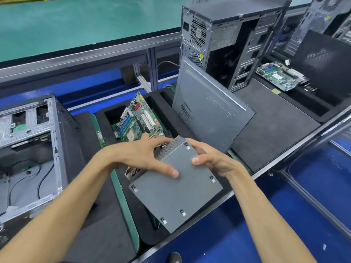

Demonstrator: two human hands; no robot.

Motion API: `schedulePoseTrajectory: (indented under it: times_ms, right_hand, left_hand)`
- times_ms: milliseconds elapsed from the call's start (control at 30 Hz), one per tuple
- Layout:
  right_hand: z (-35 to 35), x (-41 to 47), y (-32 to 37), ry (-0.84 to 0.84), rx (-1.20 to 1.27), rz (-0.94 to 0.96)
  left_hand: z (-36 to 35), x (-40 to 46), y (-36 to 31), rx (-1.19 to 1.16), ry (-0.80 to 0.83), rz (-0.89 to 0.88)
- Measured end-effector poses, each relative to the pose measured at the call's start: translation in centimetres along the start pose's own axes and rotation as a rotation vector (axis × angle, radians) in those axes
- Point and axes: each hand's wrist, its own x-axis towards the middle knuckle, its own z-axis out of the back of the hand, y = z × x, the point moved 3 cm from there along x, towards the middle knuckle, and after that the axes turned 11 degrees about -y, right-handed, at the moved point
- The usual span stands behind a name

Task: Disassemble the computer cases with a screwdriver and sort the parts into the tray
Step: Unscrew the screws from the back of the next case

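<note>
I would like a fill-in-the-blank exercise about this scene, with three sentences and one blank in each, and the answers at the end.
1. The grey metal box is held by ______ hands.
2. The green motherboard lies in the black foam ______, just beyond the left hand.
3. The grey side panel leans ______ the upright open computer case, behind the right hand.

Missing words: both; tray; against

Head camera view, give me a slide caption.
Both hands hold a grey metal box over the black tray.
</note>
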Motion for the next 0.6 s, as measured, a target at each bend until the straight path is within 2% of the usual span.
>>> schedulePoseTrajectory:
  times_ms: [100,200,333,467,533,600]
  right_hand:
    - [-0.7,0.2,0.2,0.041,-0.029,0.002]
    - [-1.2,0.7,0.4,0.027,-0.039,-0.007]
    - [-0.4,2.1,1.4,-0.127,-0.144,0.069]
    - [2.7,2.6,0.4,-0.467,-0.359,0.116]
    - [3.0,2.6,-1.6,-0.522,-0.564,0.104]
    - [2.5,2.6,-3.5,-0.482,-0.749,0.072]
  left_hand:
    - [-0.6,-0.1,1.4,-0.104,0.077,-0.012]
    - [-0.6,-0.3,2.1,-0.241,0.039,-0.022]
    - [0.9,-1.0,3.0,-0.381,-0.054,0.000]
    - [2.5,-1.0,4.7,-0.219,-0.319,0.228]
    - [2.6,-0.8,4.5,-0.097,-0.434,0.285]
    - [2.4,-0.5,3.7,0.004,-0.484,0.253]
